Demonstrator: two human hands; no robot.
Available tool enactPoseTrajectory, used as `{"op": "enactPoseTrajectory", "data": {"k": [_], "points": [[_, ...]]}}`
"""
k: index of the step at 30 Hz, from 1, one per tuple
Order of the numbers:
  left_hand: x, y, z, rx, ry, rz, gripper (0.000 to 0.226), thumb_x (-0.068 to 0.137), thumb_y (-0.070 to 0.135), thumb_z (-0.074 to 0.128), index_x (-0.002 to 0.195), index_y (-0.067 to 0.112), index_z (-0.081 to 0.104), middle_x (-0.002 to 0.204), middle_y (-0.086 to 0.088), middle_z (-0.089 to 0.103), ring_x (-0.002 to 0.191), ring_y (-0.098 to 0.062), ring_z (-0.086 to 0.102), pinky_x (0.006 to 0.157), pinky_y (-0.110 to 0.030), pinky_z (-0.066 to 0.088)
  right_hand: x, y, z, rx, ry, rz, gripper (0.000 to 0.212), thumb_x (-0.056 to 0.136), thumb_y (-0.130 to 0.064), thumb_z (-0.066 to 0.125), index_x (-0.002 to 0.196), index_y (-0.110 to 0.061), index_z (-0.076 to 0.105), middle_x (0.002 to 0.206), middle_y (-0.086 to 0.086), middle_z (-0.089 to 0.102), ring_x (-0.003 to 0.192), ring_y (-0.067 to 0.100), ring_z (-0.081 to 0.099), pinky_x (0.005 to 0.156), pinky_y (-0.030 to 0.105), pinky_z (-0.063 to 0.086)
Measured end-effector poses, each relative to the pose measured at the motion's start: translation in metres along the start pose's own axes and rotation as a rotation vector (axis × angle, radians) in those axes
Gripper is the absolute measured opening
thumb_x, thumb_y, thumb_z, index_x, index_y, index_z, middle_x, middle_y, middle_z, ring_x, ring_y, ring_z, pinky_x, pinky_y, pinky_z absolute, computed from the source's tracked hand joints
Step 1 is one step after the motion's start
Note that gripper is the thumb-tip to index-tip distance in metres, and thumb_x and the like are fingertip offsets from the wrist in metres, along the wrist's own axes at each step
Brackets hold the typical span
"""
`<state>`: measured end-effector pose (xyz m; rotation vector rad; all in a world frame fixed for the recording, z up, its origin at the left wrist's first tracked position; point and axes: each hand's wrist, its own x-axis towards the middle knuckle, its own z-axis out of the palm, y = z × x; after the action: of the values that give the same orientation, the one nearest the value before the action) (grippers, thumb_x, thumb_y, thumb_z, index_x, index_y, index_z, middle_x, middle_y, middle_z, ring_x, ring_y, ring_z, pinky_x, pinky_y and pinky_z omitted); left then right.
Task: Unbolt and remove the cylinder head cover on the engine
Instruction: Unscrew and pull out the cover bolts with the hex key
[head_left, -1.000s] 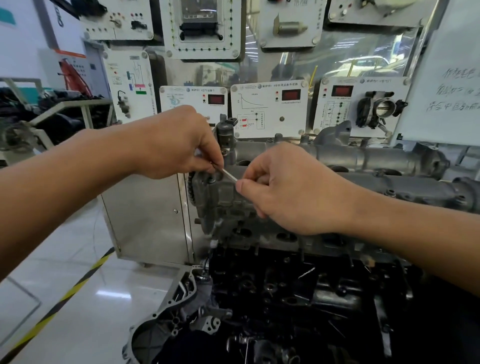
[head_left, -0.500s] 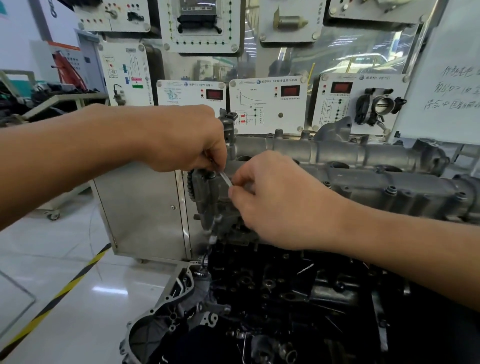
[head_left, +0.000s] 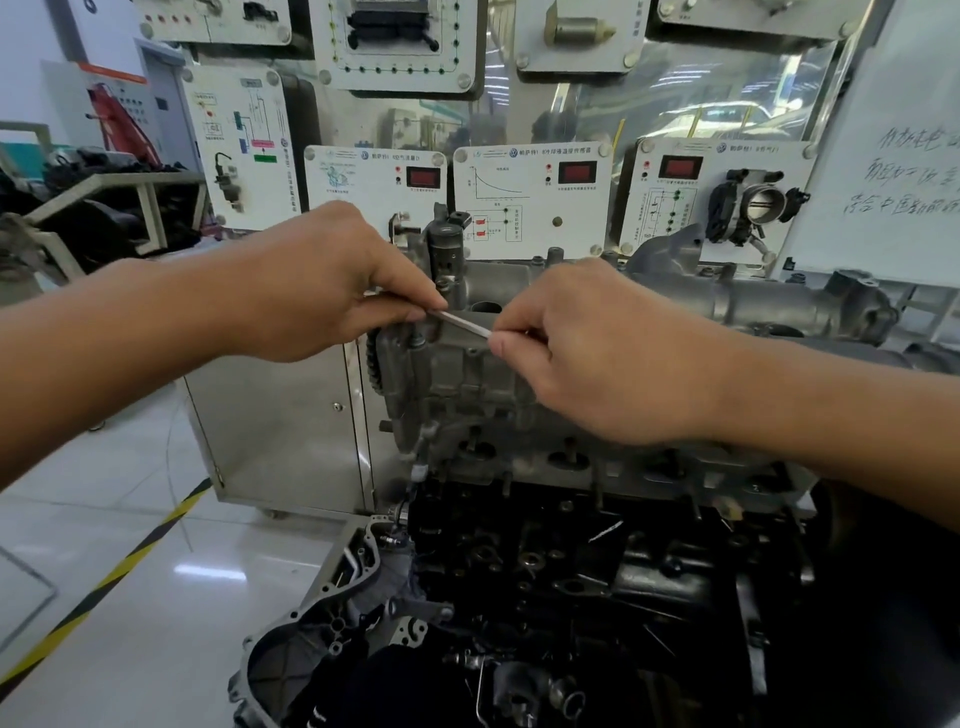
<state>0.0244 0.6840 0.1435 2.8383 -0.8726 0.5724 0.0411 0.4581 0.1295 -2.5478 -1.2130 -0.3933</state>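
Left hand and right hand both pinch a thin key over the cast cylinder head cover, probably rigid and heavy, best lifted by its ends.

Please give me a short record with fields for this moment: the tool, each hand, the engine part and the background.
Tool: thin silver metal tool, tilted, over the left end of the cover
Left: left hand pinches the tool's upper end
Right: right hand pinches the tool's lower end
Engine part: grey cast-metal cylinder head cover, seated on the engine
Background: white training panels with red displays
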Motion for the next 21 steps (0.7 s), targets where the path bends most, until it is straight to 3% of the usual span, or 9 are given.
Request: {"op": "enactPoseTrajectory", "data": {"k": [3,6,9,11,14,17,21], "points": [[0.002,0.001,0.0,0.042,0.012,0.035,0.042,0.087,0.045,0.048,0.111,0.025,0.076,0.095,-0.001,0.078,0.077,-0.022,0.073,0.074,-0.047,0.059,-0.001,0.003,0.0,-0.116,0.005,-0.063,0.045,0.103,-0.029,0.045,0.059,-0.022,0.045,0.053,-0.006,0.045,0.048,0.01,0.043,0.058,0.032,0.042],[0.004,-0.001,0.001,0.098,0.03,0.062,0.024,0.091,0.025,0.061,0.11,0.022,0.076,0.094,0.001,0.078,0.077,-0.019,0.072,0.074,-0.044,0.058,-0.003,0.004,-0.001,-0.263,-0.01,-0.111,0.038,0.102,-0.041,0.031,0.075,-0.023,0.052,0.063,-0.007,0.048,0.058,0.018,0.05,0.058,0.036,0.044],[0.005,-0.003,0.005,0.122,0.066,0.097,0.022,0.091,0.018,0.064,0.108,0.02,0.077,0.089,0.002,0.078,0.071,-0.018,0.069,0.07,-0.038,0.057,-0.002,0.008,-0.004,-0.369,-0.002,-0.184,0.044,0.097,-0.047,0.018,0.091,-0.023,0.054,0.072,-0.008,0.048,0.07,0.019,0.05,0.062,0.037,0.046],[0.005,-0.005,0.007,0.119,0.092,0.105,0.021,0.091,0.015,0.065,0.107,0.02,0.077,0.088,0.002,0.078,0.069,-0.018,0.069,0.069,-0.037,0.057,0.0,0.012,-0.004,-0.398,0.005,-0.22,0.045,0.098,-0.045,0.017,0.091,-0.02,0.054,0.075,-0.007,0.05,0.075,0.016,0.046,0.067,0.037,0.046],[0.004,-0.006,0.01,0.077,0.117,0.083,0.024,0.092,0.03,0.059,0.107,0.022,0.077,0.089,0.004,0.077,0.073,-0.017,0.069,0.071,-0.04,0.057,0.002,0.016,0.0,-0.421,0.037,-0.234,0.048,0.1,-0.042,0.015,0.095,-0.017,0.056,0.087,-0.003,0.058,0.086,0.019,0.045,0.076,0.041,0.045],[0.002,-0.003,0.017,-0.006,0.163,0.056,0.046,0.091,0.053,0.046,0.1,0.021,0.078,0.084,0.004,0.075,0.073,-0.018,0.069,0.069,-0.043,0.056,0.003,0.019,0.01,-0.407,0.132,-0.205,0.049,0.102,-0.04,0.014,0.106,-0.014,0.056,0.106,0.002,0.057,0.092,0.023,0.051,0.079,0.045,0.047],[0.002,-0.002,0.028,-0.042,0.29,0.059,0.052,0.092,0.056,0.048,0.091,0.015,0.08,0.078,-0.002,0.075,0.071,-0.023,0.07,0.066,-0.045,0.056,0.002,0.023,0.023,-0.221,0.246,-0.131,0.045,0.103,-0.036,0.021,0.102,-0.01,0.057,0.077,-0.001,0.054,0.07,0.022,0.048,0.067,0.041,0.043]]}}
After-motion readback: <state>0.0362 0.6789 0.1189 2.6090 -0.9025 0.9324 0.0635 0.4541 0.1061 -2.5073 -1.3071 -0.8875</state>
